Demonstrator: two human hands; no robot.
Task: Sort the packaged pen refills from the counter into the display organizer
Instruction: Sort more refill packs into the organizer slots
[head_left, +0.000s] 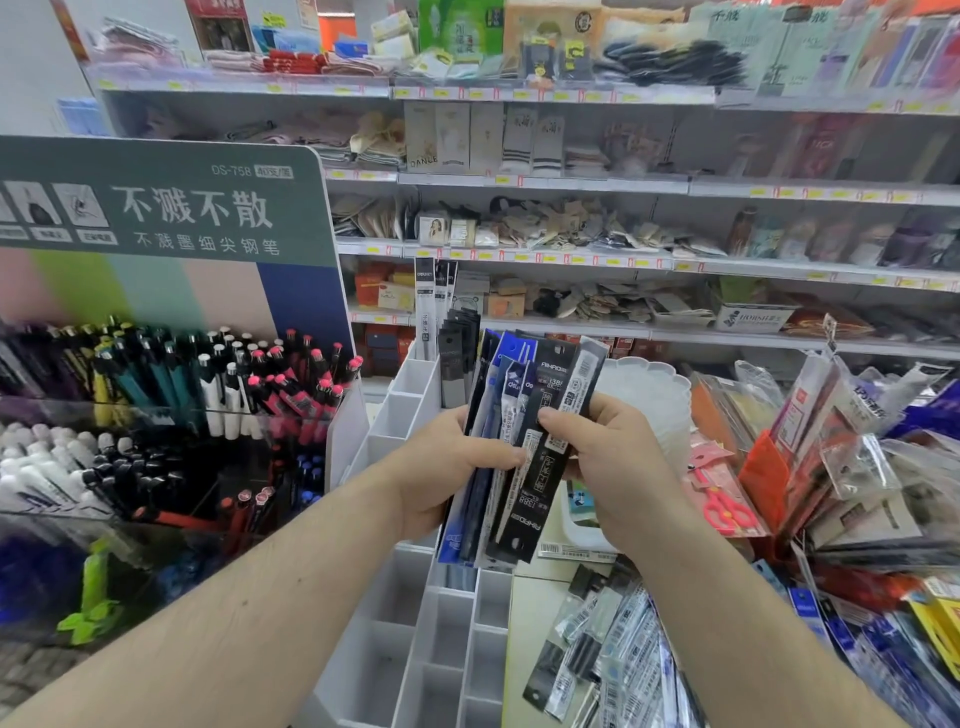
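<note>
My left hand (441, 467) grips a fanned stack of packaged refills (519, 441), held above the white organizer (415, 649) so labels face me. My right hand (613, 462) pinches the black front pack for separation. More refills (613, 660) lie on the near-right counter.

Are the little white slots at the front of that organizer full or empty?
Empty. The front slots of the white organizer show bare walls and floors; refill packs stand only in its far slots.
</note>
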